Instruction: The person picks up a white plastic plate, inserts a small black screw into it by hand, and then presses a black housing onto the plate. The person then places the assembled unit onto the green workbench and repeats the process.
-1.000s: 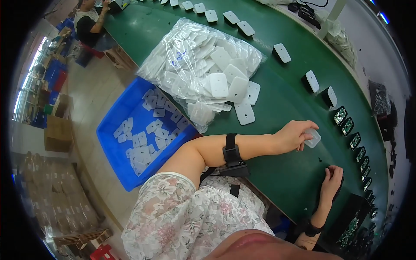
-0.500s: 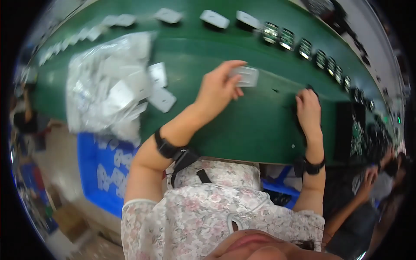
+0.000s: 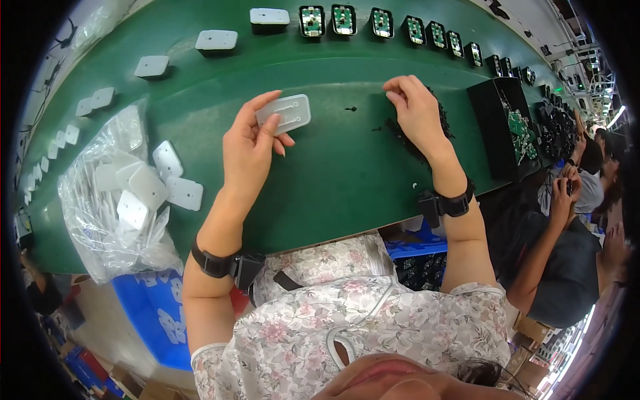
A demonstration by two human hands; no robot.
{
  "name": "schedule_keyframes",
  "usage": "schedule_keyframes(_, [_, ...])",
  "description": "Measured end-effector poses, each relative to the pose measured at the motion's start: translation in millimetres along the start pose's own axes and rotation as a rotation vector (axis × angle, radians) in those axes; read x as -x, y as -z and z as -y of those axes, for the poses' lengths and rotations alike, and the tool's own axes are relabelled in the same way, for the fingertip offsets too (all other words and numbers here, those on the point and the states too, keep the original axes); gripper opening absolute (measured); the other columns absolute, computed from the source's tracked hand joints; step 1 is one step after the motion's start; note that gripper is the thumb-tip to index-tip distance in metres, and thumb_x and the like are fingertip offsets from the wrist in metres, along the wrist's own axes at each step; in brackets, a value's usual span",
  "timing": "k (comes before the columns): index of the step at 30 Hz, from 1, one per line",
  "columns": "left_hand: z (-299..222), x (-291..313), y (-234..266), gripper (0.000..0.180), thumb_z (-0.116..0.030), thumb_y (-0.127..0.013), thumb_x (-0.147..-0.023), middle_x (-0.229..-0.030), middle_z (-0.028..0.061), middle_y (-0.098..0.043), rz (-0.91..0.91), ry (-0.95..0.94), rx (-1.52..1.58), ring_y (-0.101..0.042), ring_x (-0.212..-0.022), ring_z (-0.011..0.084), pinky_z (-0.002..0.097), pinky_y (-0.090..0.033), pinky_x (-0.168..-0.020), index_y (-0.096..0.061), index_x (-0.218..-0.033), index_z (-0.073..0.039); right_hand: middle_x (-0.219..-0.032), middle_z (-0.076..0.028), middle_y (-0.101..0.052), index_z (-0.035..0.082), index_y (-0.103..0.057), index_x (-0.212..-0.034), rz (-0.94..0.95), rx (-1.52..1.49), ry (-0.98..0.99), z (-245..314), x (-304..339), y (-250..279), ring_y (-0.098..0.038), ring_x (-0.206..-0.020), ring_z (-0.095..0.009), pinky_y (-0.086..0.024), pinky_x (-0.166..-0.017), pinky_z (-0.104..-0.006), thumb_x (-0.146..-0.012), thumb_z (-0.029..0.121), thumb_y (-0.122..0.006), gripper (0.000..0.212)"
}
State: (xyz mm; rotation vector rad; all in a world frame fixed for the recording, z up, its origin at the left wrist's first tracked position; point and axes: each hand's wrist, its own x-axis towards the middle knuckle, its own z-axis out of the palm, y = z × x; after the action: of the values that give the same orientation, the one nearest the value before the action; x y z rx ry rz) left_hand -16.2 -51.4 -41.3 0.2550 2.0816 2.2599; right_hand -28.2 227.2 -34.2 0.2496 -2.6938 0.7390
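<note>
In my left hand [image 3: 250, 137] is a translucent white plastic cover [image 3: 298, 113], gripped at its left end between thumb and fingers. Its moulded inner side faces up. My right hand [image 3: 417, 110] hovers just left of a pile of small black parts [image 3: 441, 120], partly hiding it. The thumb and forefinger are drawn together in a pinch; anything between them is too small to make out. A single small black piece [image 3: 351, 109] lies on the green table [image 3: 333, 173] between my hands.
A clear bag [image 3: 100, 227] of white covers lies at left, with loose covers [image 3: 185, 193] beside it. Black cases with green circuit boards [image 3: 343, 21] and white-topped cases [image 3: 217, 40] line the far edge. A black box [image 3: 490, 133] holds boards at right. A co-worker [image 3: 553, 253] sits there.
The view has swung, so the table's contents sit differently in the picture. My right hand has come away from the black parts toward the left. My left hand still holds the cover.
</note>
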Motion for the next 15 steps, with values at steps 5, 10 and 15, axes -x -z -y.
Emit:
schedule_keyframes(5, [-0.8,0.4,-0.1,0.025,-0.002,-0.047,-0.094,-0.091,0.0084,-0.062,-0.01,-0.003,-0.002,-0.059,-0.062,0.0097,0.0203,-0.044,-0.052,-0.058,-0.117,-0.004,-0.087,-0.006,-0.06,0.0,-0.058,-0.096,0.077,-0.481,-0.246,28.0,-12.5,0.2,-0.06,-0.073,-0.014,-0.048,-0.065,-0.0261,-0.087,0.001,-0.058,0.01])
schedule_keyframes(10, [-1.4,3.2,-3.2,0.02,-0.002,-0.049,-0.093,-0.086,0.007,-0.058,-0.027,-0.052,-0.153,-0.058,-0.06,0.0101,0.0212,-0.043,-0.05,-0.066,-0.103,-0.004,-0.092,-0.007,-0.061,-0.001,-0.055,-0.1,0.223,-1.056,-0.324,59.7,-18.0,-11.8,-0.06,-0.078,-0.014,-0.049,-0.072,-0.0253,-0.089,0.003,-0.058,0.012])
schedule_keyframes(15, [-3.3,1.9,-5.3,0.019,0.001,-0.054,-0.089,-0.083,0.0064,-0.058,-0.07,-0.074,-0.199,-0.058,-0.058,0.0106,0.0219,-0.043,-0.049,-0.065,-0.104,-0.004,-0.099,-0.01,-0.065,0.0,-0.058,-0.1,0.251,-1.182,-0.334,76.7,-14.5,-29.5,-0.062,-0.087,-0.014,-0.049,-0.079,-0.0249,-0.087,0.001,-0.06,0.014])
